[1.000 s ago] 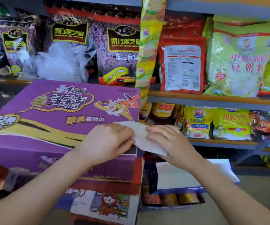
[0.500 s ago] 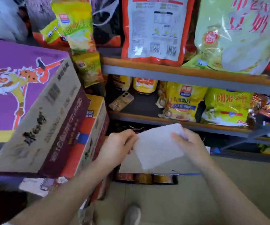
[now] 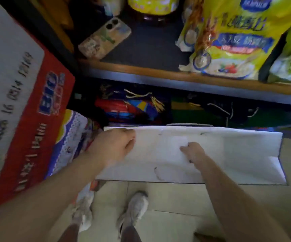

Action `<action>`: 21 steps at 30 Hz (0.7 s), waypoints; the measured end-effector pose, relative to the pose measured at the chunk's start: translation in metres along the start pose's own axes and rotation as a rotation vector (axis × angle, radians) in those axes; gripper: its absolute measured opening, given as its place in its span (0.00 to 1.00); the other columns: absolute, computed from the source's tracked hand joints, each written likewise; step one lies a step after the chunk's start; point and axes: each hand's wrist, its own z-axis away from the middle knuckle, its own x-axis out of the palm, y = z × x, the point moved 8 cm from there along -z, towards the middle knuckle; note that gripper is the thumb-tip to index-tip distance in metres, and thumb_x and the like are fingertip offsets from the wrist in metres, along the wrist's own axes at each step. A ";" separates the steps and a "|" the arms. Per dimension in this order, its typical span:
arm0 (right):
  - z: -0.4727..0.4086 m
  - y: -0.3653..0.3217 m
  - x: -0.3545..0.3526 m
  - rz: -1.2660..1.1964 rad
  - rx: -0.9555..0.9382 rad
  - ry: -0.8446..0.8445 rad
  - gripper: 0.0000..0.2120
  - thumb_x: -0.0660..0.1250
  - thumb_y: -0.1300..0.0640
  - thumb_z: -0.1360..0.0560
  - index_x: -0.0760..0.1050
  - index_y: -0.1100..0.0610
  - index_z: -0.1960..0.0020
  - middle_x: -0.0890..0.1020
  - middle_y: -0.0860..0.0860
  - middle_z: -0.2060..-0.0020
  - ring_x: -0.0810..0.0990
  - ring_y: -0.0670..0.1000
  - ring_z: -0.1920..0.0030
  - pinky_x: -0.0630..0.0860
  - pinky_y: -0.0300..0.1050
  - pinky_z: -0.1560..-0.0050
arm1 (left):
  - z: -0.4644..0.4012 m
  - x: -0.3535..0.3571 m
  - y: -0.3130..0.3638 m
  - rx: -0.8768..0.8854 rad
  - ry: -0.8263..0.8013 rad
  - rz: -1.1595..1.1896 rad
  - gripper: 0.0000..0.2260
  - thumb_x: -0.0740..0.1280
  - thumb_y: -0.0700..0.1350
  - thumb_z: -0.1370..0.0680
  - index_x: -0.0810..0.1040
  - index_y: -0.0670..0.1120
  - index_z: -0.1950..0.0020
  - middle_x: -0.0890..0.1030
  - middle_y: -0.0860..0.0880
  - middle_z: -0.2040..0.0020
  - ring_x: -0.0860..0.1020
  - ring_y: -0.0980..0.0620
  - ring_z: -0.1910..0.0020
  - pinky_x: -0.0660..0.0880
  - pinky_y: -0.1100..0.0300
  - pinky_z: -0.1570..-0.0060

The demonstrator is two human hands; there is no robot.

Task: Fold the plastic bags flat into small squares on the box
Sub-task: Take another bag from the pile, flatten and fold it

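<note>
A view straight down at a shop floor from the person's head. The right hand (image 3: pixel 192 151) reaches down onto a wide white flap (image 3: pixel 228 154) of a low box near the floor; its fingertips (image 3: pixel 183 147) pinch or press a small white folded plastic bag (image 3: pixel 171 144) lying flat on that flap. The bag blends into the white surface, so whether it is gripped or only touched cannot be told. The left hand (image 3: pixel 114 146) hovers just beside it, fingers curled into a loose fist, apparently holding nothing. A red carton (image 3: pixel 36 119) stands at left. Above, a shelf (image 3: pixel 141 70) carries a phone (image 3: pixel 104 38) and a yellow packet (image 3: pixel 232 41). Two pale shoes (image 3: pixel 134 208) show below.
</note>
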 end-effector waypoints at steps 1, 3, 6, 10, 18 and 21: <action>-0.009 -0.001 0.003 0.077 -0.026 0.016 0.11 0.61 0.56 0.22 0.73 0.65 0.51 0.77 0.61 0.56 0.76 0.58 0.56 0.74 0.44 0.53 | 0.001 0.000 -0.002 0.009 0.035 0.003 0.22 0.46 0.54 0.28 0.76 0.44 0.56 0.81 0.43 0.61 0.79 0.41 0.63 0.76 0.50 0.68; -0.015 -0.003 0.002 0.207 -0.057 0.069 0.16 0.60 0.54 0.21 0.72 0.66 0.41 0.77 0.61 0.45 0.75 0.60 0.43 0.71 0.47 0.43 | 0.004 -0.004 -0.006 -0.017 0.056 0.034 0.19 0.51 0.52 0.27 0.77 0.43 0.55 0.80 0.43 0.62 0.79 0.41 0.65 0.76 0.51 0.71; 0.001 -0.022 -0.002 0.237 -0.122 0.050 0.13 0.60 0.55 0.22 0.74 0.62 0.43 0.79 0.59 0.47 0.77 0.59 0.45 0.71 0.46 0.48 | 0.009 -0.019 -0.012 -0.096 0.034 0.038 0.21 0.50 0.53 0.27 0.77 0.44 0.49 0.81 0.44 0.55 0.79 0.41 0.58 0.76 0.52 0.64; 0.063 -0.072 -0.012 0.301 -0.304 -0.065 0.12 0.59 0.55 0.22 0.76 0.60 0.47 0.81 0.57 0.51 0.80 0.56 0.51 0.73 0.45 0.54 | 0.018 -0.059 -0.003 -0.154 -0.028 -0.010 0.16 0.51 0.51 0.22 0.74 0.47 0.42 0.78 0.47 0.46 0.77 0.45 0.49 0.74 0.56 0.56; 0.291 -0.227 -0.120 0.233 -0.838 0.133 0.08 0.62 0.57 0.23 0.77 0.58 0.48 0.83 0.53 0.52 0.80 0.53 0.48 0.74 0.45 0.48 | 0.085 -0.268 0.046 -0.146 0.186 -0.059 0.11 0.58 0.49 0.20 0.75 0.47 0.43 0.79 0.48 0.48 0.77 0.46 0.50 0.72 0.55 0.59; 0.380 -0.283 -0.145 0.204 -0.999 0.231 0.09 0.62 0.56 0.23 0.77 0.55 0.45 0.82 0.49 0.51 0.78 0.48 0.52 0.72 0.41 0.51 | 0.133 -0.362 0.064 -0.106 0.446 -0.201 0.12 0.57 0.49 0.22 0.78 0.46 0.50 0.80 0.48 0.58 0.80 0.45 0.60 0.72 0.56 0.69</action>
